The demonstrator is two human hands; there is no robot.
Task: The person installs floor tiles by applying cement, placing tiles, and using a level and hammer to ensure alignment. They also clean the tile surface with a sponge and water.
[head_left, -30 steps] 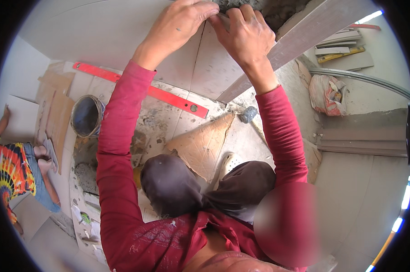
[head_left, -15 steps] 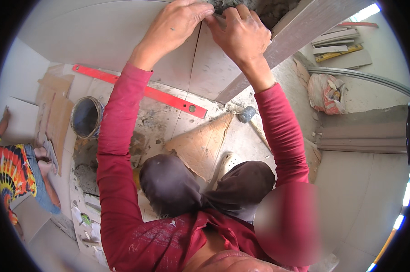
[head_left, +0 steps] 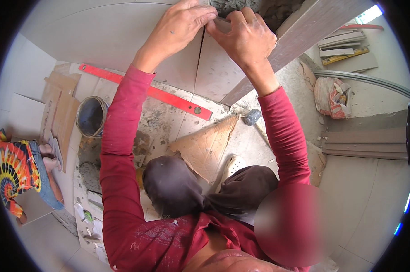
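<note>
Both of my hands are at the upper edge of grey tiles standing against the wall. My left hand (head_left: 180, 29) is closed, thumb and fingers pressed together at the top edge of the large wall tile (head_left: 110, 38), beside the vertical joint. Just right of that joint, my right hand (head_left: 250, 41) grips the top of a narrow wall tile (head_left: 214, 68), its fingers bent over the edge and the thumb in front. The fingertips are partly hidden. Rough grey mortar (head_left: 277, 11) shows in the gap behind the right hand.
A red spirit level (head_left: 177, 100) lies along the wall foot. Nearby are a bucket (head_left: 91, 116), a cardboard piece (head_left: 205, 145) and a mallet (head_left: 251, 117). A grey upright panel (head_left: 300, 38) borders the right side. Another person (head_left: 21, 170) is at far left; a sack (head_left: 331, 97) lies right.
The whole view has shifted slightly, so things appear a little further right and lower. Both hands stay at the tile tops, with the right fingers slightly changed.
</note>
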